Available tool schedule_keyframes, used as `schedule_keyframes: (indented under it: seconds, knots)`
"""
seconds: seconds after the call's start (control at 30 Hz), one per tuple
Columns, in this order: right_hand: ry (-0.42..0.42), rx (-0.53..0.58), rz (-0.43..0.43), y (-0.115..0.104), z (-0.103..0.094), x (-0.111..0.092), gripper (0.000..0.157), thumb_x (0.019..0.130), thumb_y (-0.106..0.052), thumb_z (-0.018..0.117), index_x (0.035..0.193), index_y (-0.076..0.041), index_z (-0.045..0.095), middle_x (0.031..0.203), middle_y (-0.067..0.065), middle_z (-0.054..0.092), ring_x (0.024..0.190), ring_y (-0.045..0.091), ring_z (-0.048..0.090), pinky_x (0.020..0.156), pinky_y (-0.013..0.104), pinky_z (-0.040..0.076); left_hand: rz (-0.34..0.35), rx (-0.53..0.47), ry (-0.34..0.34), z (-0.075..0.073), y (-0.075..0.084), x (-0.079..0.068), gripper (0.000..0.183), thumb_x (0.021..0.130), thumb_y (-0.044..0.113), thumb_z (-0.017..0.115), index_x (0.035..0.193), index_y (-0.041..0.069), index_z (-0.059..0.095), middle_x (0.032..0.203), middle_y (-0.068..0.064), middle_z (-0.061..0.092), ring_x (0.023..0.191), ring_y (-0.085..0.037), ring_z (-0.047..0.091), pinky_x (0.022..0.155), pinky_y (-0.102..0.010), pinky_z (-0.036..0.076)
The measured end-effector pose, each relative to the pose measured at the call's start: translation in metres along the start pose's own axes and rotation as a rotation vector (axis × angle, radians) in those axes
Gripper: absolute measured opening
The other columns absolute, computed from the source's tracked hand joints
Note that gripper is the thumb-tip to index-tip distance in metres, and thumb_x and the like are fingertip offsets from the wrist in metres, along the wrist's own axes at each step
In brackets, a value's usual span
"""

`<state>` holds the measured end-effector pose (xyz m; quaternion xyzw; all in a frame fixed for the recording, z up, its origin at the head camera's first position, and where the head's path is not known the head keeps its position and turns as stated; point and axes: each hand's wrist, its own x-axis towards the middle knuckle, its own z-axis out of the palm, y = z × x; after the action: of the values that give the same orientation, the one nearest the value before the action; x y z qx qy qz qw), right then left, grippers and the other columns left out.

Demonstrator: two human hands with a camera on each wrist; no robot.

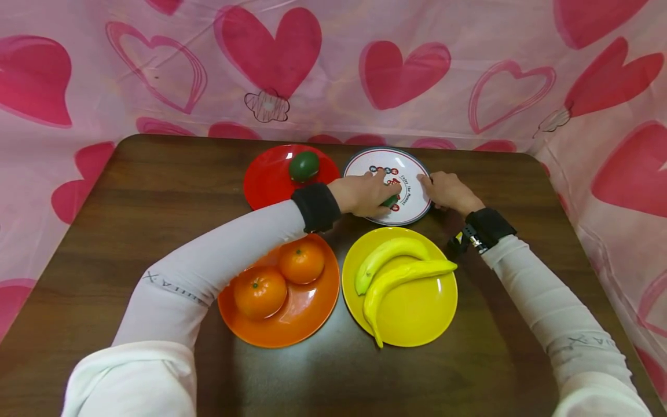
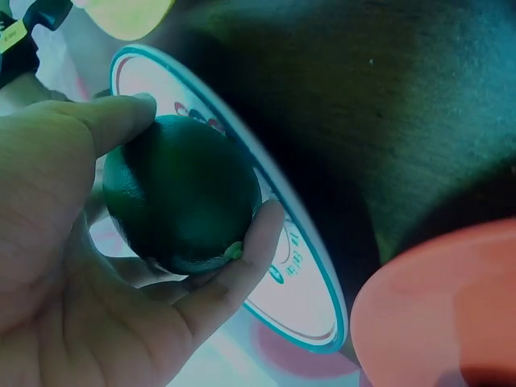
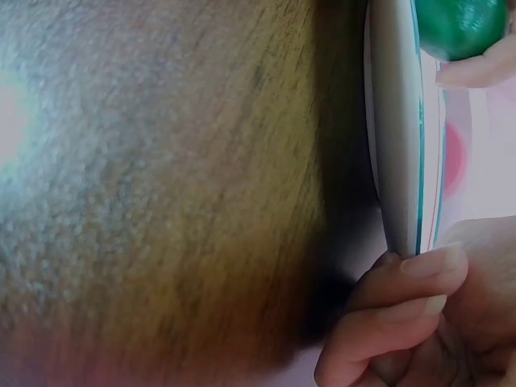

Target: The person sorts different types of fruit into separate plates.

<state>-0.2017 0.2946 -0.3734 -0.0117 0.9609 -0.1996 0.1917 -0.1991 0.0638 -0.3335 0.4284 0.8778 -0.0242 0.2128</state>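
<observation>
Over the white plate (image 1: 415, 204) with a blue rim and printed lettering, my left hand (image 1: 361, 193) grips a round dark green fruit (image 2: 181, 193). Thumb and fingers curl around its sides, and a small pale stem nub shows near one fingertip. At the plate's right edge, my right hand (image 1: 452, 191) pinches the rim, with curled fingers (image 3: 379, 330) at the underside in the right wrist view. A second dark green fruit (image 1: 304, 166) lies on the red plate (image 1: 266, 184), left of the white one. In the head view, my left hand hides most of the held fruit.
Nearer me, an orange plate (image 1: 297, 331) bears two oranges (image 1: 260, 292), partly behind my left forearm. Beside it, two bananas (image 1: 406, 278) lie on a yellow plate (image 1: 422, 315). The dark wooden table (image 1: 172, 174) meets a heart-patterned pink cloth (image 1: 333, 69) at the back.
</observation>
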Motion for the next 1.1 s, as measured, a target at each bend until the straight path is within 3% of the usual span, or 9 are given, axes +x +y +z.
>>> schedule_keyframes:
  seconds: [0.27, 0.5, 0.67, 0.87, 0.97, 1.1]
  knots:
    - [-0.004, -0.006, 0.0, -0.001, 0.002, 0.0, 0.058, 0.101, -0.053, 0.026, 0.105, -0.001, 0.052, 0.077, 0.012, 0.052, 0.067, 0.027, 0.053, 0.065, 0.034, 0.047, 0.001, -0.021, 0.01, 0.002, 0.0, -0.003, 0.07, 0.096, 0.054, 0.045, 0.155, 0.023, 0.024, 0.157, -0.02, 0.026, 0.138, -0.038, 0.037, 0.113, -0.046, 0.028]
    - [-0.015, -0.022, 0.016, -0.001, 0.001, 0.002, 0.059, 0.101, -0.054, 0.025, 0.107, -0.001, 0.051, 0.078, 0.013, 0.052, 0.068, 0.027, 0.054, 0.066, 0.036, 0.046, -0.045, -0.037, 0.113, -0.008, -0.015, -0.02, 0.071, 0.096, 0.062, 0.034, 0.156, 0.025, 0.026, 0.15, -0.017, 0.034, 0.129, -0.034, 0.044, 0.106, -0.047, 0.038]
    - [-0.003, -0.028, 0.003, -0.001, 0.0, 0.001, 0.058, 0.102, -0.052, 0.024, 0.101, -0.001, 0.051, 0.077, 0.014, 0.052, 0.068, 0.027, 0.053, 0.068, 0.037, 0.045, -0.09, -0.103, 0.202, -0.018, -0.037, -0.042, 0.066, 0.096, 0.061, 0.038, 0.151, 0.025, 0.033, 0.137, -0.014, 0.039, 0.117, -0.029, 0.046, 0.097, -0.045, 0.044]
    - [-0.003, -0.03, 0.011, 0.001, -0.001, 0.002, 0.058, 0.102, -0.052, 0.024, 0.102, -0.001, 0.05, 0.075, 0.013, 0.051, 0.067, 0.028, 0.052, 0.067, 0.038, 0.044, -0.166, -0.109, 0.32, -0.017, -0.075, -0.061, 0.061, 0.097, 0.053, 0.042, 0.146, 0.017, 0.038, 0.135, -0.017, 0.04, 0.121, -0.033, 0.042, 0.105, -0.049, 0.038]
    - [-0.006, -0.03, 0.013, 0.002, 0.0, 0.002, 0.059, 0.102, -0.053, 0.024, 0.105, 0.0, 0.05, 0.076, 0.014, 0.051, 0.067, 0.028, 0.053, 0.067, 0.037, 0.045, -0.244, -0.111, 0.324, -0.011, -0.091, -0.067, 0.06, 0.097, 0.046, 0.046, 0.147, 0.015, 0.034, 0.138, -0.02, 0.037, 0.124, -0.036, 0.039, 0.107, -0.053, 0.035]
    - [-0.01, -0.033, 0.016, 0.005, 0.001, 0.0, 0.061, 0.102, -0.053, 0.024, 0.111, 0.002, 0.048, 0.077, 0.014, 0.051, 0.067, 0.028, 0.053, 0.067, 0.037, 0.045, -0.321, -0.127, 0.279, -0.001, -0.104, -0.071, 0.067, 0.097, 0.043, 0.049, 0.153, 0.014, 0.025, 0.145, -0.024, 0.03, 0.129, -0.043, 0.034, 0.105, -0.061, 0.034]
